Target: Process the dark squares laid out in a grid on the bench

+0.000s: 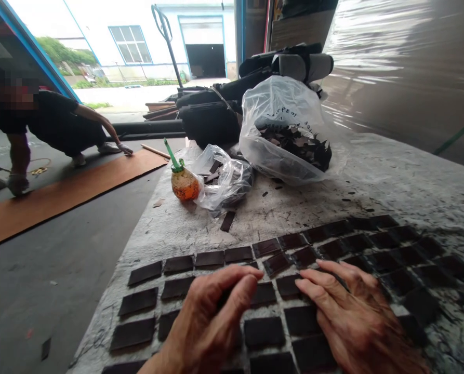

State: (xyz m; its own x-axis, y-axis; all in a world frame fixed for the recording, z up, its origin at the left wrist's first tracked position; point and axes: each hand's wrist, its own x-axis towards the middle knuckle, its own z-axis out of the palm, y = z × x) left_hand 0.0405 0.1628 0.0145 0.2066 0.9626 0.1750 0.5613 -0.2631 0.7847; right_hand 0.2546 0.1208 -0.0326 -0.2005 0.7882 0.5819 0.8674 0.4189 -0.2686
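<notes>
Head view, left hand (212, 322), right hand (356, 317), flat on dark tiles (263, 332), rows running left-right

A single head-worn view looks forward and down, close over the surface (391, 176) (open doorway (205, 59) beyond, far off).

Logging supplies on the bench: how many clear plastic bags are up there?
2. The large plastic bag of dark scraps sits at the far middle of the table; the small plastic bag lies left of it, beside the orange bottle. Others may hide behind.
</notes>
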